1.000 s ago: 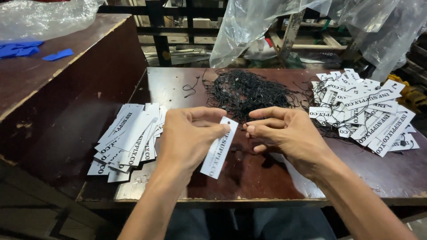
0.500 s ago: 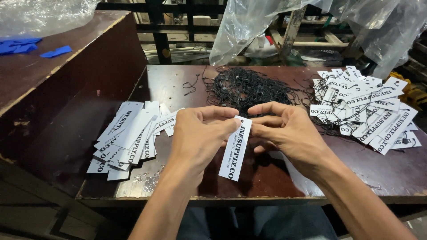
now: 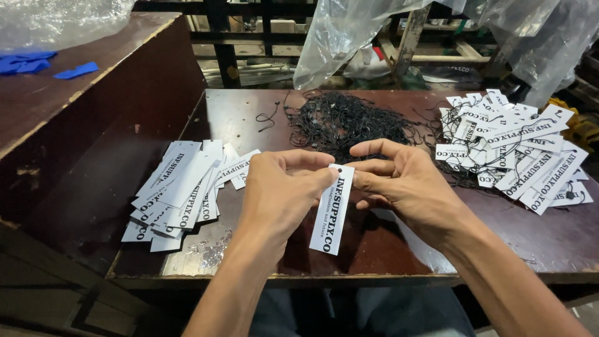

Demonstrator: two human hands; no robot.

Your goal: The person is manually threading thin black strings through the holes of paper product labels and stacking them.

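While both hands meet — left hand [image 3: 281,190] fingers pinched on white tag [image 3: 332,209] | right hand [image 3: 405,184] fingers closed at its top edge.

Even, fairly dim overhead light leaves soft shadows beneath the hands, a pale sheen on the dark wooden table [image 3: 249,118] and glare on the plastic sheeting [image 3: 349,31], with sharp focus and slight wide-angle bending at the edges.

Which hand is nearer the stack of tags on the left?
Left. The left hand sits just right of the stack of tags; the right hand is farther right, beyond the held tag.
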